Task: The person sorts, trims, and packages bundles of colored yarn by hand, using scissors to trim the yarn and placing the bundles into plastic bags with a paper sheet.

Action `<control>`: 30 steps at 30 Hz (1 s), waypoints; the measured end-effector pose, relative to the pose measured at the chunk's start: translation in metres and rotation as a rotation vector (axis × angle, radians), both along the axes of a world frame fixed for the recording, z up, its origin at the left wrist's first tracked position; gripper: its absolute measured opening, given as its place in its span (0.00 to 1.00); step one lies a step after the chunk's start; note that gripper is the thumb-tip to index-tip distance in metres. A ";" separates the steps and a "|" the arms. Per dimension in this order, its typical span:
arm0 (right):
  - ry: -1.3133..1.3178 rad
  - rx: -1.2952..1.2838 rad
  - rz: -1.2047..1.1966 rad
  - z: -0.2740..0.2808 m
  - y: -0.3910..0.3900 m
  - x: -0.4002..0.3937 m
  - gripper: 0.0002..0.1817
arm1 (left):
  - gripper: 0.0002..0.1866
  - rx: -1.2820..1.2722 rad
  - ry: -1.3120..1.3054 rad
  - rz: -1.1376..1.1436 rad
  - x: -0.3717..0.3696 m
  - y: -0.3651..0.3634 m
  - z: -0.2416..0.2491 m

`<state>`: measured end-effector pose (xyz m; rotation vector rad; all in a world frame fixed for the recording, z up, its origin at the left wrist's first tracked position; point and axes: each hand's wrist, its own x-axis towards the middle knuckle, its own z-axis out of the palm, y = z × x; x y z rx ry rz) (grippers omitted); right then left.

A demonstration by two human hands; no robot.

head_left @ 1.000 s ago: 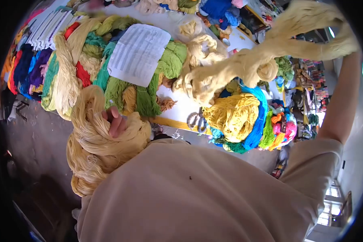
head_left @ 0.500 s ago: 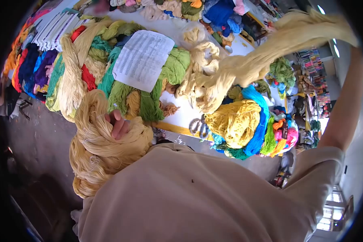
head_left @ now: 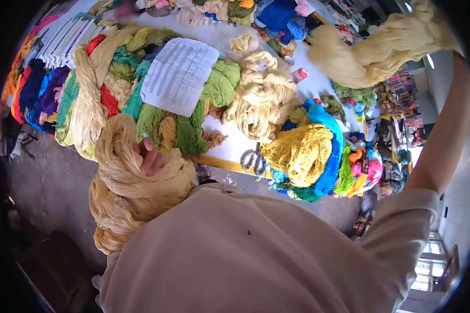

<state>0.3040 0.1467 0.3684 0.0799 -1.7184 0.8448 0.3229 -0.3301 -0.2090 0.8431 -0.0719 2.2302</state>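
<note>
Thick cream yarn hanks are draped over my left forearm and hide most of it. The curled fingers of my left hand poke out among the strands, closed against the yarn. My right arm is stretched up to the far right. At its end my right hand, mostly covered by yarn, grips a cream yarn hank that hangs in the air, its loose end blurred. Below and left of that hank, a pile of cream hanks lies on the white table.
A printed sheet rests on green hanks. Scissors lie near the table's wooden edge. Yellow yarn and blue yarn are heaped at the right. A red-and-white cone stands behind. Folded striped cloth sits at the left.
The hank in my right hand has lifted off the cream pile and swung up to the right, exposing the pile and the cone. My left hand stays nearly still.
</note>
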 end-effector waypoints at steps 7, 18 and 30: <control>-0.170 -0.414 0.343 -0.167 -0.081 0.038 0.23 | 0.23 0.202 -0.034 0.073 -0.026 0.002 -0.002; -0.950 0.200 1.332 -0.273 -0.259 0.000 0.34 | 0.24 -0.072 0.000 0.285 -0.006 0.012 0.026; -1.807 0.677 -0.214 -0.633 0.000 -0.051 0.48 | 0.22 -0.151 -0.149 0.289 0.021 -0.021 0.014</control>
